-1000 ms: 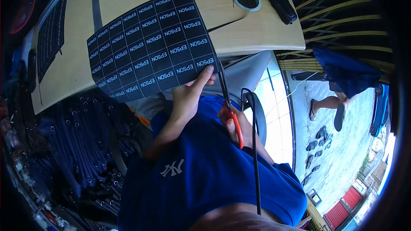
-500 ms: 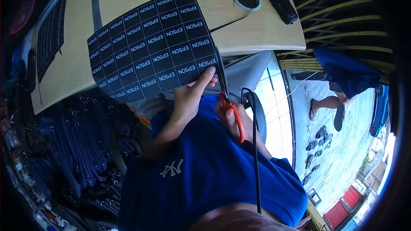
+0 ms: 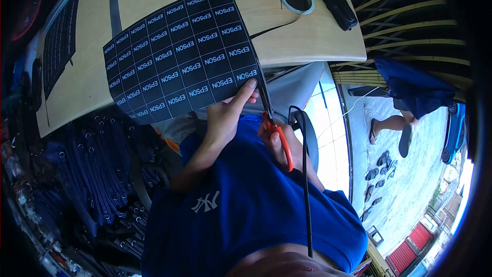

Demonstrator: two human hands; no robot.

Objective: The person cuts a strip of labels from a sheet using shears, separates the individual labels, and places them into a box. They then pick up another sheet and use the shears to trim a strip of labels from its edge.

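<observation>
A black sheet printed with rows of white EPSON labels and thin grid lines bends over the table's front edge. My left hand grips its near right corner, thumb on top and fingers underneath. In my right hand is a pair of red-handled scissors. Their dark blades point away from me along the sheet's right edge, touching or very close to it; whether they are parted is hard to see. A thin dark strip lies on the table beyond that edge, running toward the round hole.
The wooden table carries a black pouch, a pale-rimmed cable hole and another printed black sheet at left. Dark straps with metal rings hang below left. A black cord hangs before me. Outside, a person's leg shows.
The sheet has shifted very slightly left in view. Both hands and the scissors keep nearly the same pose.
</observation>
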